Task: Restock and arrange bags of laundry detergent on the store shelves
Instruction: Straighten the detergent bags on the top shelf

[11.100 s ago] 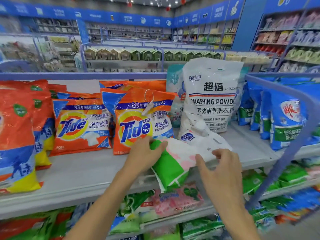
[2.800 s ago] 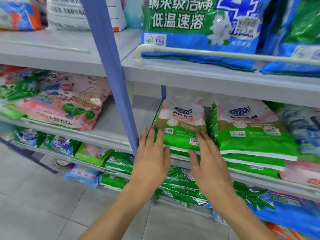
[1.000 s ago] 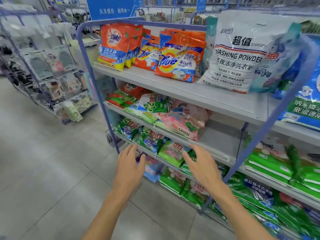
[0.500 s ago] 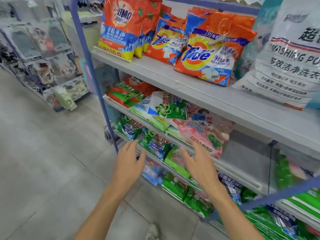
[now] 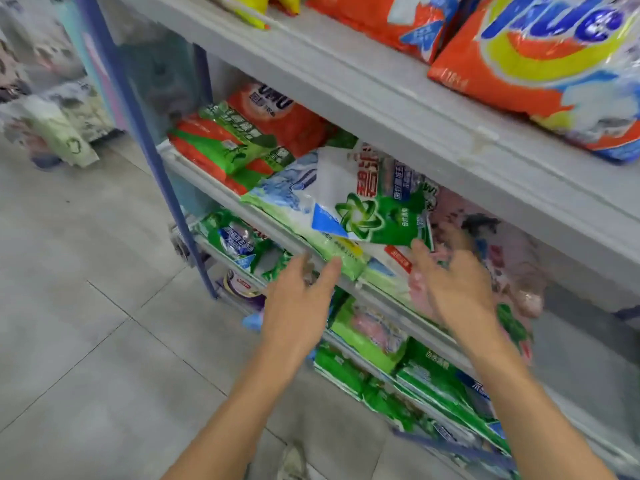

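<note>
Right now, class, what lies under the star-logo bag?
Under the star-logo bag a pale green bag lies flat, jutting out left; a white bag with a red label shows at its front edge. Their covered parts are hidden.

Reaching forward with both arms at once, bare left forearm [image 5: 242, 414] rising from the lower edge, bare right forearm [image 5: 526, 403] slanting in from the lower right corner. Bare left hand [image 5: 299, 306] seen from the back, fingers straight and close together, thumb lifted alongside, wrist unbent. Bare right hand [image 5: 453, 289] slightly higher up, with fingers loosely spread and motion-blurred, thumb pointing up. Side by side with a gap between, both uncurled.
</note>
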Action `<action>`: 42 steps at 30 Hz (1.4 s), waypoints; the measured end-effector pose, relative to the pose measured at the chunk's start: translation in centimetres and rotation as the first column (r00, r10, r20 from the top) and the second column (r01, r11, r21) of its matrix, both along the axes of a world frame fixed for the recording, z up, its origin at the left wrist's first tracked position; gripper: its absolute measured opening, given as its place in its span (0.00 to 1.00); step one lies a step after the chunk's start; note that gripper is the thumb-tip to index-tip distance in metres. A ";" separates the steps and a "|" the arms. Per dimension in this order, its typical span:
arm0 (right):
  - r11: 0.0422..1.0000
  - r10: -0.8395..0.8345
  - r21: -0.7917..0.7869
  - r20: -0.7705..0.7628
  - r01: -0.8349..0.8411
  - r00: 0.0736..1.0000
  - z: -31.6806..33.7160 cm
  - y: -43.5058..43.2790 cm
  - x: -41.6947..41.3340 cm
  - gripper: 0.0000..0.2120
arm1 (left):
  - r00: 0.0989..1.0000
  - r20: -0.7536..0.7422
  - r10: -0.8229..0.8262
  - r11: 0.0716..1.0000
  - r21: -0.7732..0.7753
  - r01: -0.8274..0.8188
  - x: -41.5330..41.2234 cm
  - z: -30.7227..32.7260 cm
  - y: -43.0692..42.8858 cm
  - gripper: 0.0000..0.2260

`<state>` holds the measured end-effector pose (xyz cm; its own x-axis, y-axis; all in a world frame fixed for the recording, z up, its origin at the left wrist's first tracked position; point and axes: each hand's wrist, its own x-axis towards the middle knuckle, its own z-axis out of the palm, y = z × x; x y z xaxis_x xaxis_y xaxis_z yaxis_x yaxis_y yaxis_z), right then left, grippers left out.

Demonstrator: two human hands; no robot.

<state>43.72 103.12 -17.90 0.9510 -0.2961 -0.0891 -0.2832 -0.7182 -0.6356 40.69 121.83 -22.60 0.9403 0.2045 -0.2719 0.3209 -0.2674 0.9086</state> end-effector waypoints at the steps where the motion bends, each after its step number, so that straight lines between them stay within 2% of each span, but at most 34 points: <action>1: 0.999 -0.022 -0.029 -0.004 0.022 1.000 -0.9 -0.1 1.1 0.25 | 1.000 0.010 0.000 0.999 -0.051 0.001 1.2 -0.4 -0.3 0.29; 7: 0.981 -0.141 -0.130 0.014 0.141 0.990 -4.2 0.0 7.8 0.32 | 0.998 -0.023 0.060 0.950 -0.307 -0.064 5.8 -4.1 -1.4 0.23; 10: 0.972 -0.171 -0.156 0.043 0.176 0.984 -4.6 0.7 10.4 0.36 | 0.996 0.014 0.087 0.929 -0.363 -0.076 7.6 -5.1 -2.2 0.23; 12: 0.980 -0.175 -0.095 0.025 0.177 0.984 -5.5 0.9 11.2 0.34 | 0.991 0.023 0.129 0.911 -0.397 -0.110 8.6 -5.2 -2.6 0.24; 17: 0.990 -0.129 0.057 -0.064 0.133 0.990 -5.6 1.4 11.4 0.31 | 0.978 0.013 0.207 0.861 -0.477 -0.175 10.3 -5.2 -2.9 0.17; 20: 0.949 -0.114 0.278 -0.128 0.146 0.985 -5.5 2.7 10.0 0.27 | 0.986 -0.033 0.162 0.785 -0.601 -0.150 10.3 -4.5 -3.0 0.05; 21: 0.914 -0.097 0.380 -0.130 0.140 0.987 -6.1 2.9 9.5 0.26 | 0.989 -0.056 0.140 0.751 -0.645 -0.143 10.2 -4.1 -3.0 0.05; 23: 0.820 -0.061 0.555 -0.156 0.139 0.986 -6.2 3.4 7.8 0.17 | 0.988 -0.095 0.126 0.692 -0.705 -0.156 9.8 -3.8 -2.7 0.10; 24: 0.734 -0.029 0.662 -0.192 0.151 0.981 -6.0 3.5 6.7 0.14 | 0.986 -0.109 0.125 0.665 -0.729 -0.165 9.5 -3.6 -2.3 0.12; 26: 0.532 0.132 0.831 -0.275 0.166 0.952 -5.2 3.7 4.5 0.14 | 0.985 -0.123 0.124 0.623 -0.762 -0.174 8.9 -3.2 -1.3 0.14; 28: 0.385 0.189 0.896 -0.313 0.223 0.931 -4.7 3.6 3.2 0.16 | 0.984 -0.128 0.128 0.617 -0.766 -0.180 8.1 -3.0 0.1 0.16; 31: 0.291 0.064 0.895 -0.370 0.337 0.927 -4.1 2.9 2.3 0.23 | 0.993 -0.106 0.047 0.620 -0.776 -0.112 6.6 -2.4 2.4 0.24; 32: 0.267 0.050 0.897 -0.377 0.352 0.925 -3.6 2.9 1.8 0.23 | 0.996 -0.091 -0.001 0.623 -0.779 -0.071 5.9 -2.1 3.2 0.25; 34: 0.209 0.074 0.911 -0.377 0.355 0.923 -2.7 3.1 0.7 0.13 | 0.994 -0.074 -0.086 0.621 -0.784 -0.005 4.6 -1.5 5.1 0.24; 36: 0.224 0.117 0.913 -0.373 0.341 0.921 -2.0 3.6 -0.6 0.08 | 0.981 -0.072 -0.182 0.610 -0.790 0.055 3.4 -0.7 6.8 0.27; 39: 0.321 0.222 0.906 -0.356 0.277 0.908 -0.6 4.3 -3.2 0.07 | 0.957 -0.070 -0.280 0.625 -0.770 0.127 2.0 1.4 8.9 0.29; 42: 0.346 0.201 0.912 -0.300 0.219 0.932 0.4 4.7 -5.9 0.17 | 0.944 -0.074 -0.321 0.672 -0.721 0.172 0.8 3.6 9.9 0.30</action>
<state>37.82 107.83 -17.50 0.7963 0.1706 -0.5804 -0.6040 0.2771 -0.7472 41.45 131.71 -18.99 0.8465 -0.3462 -0.4044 0.5124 0.3238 0.7954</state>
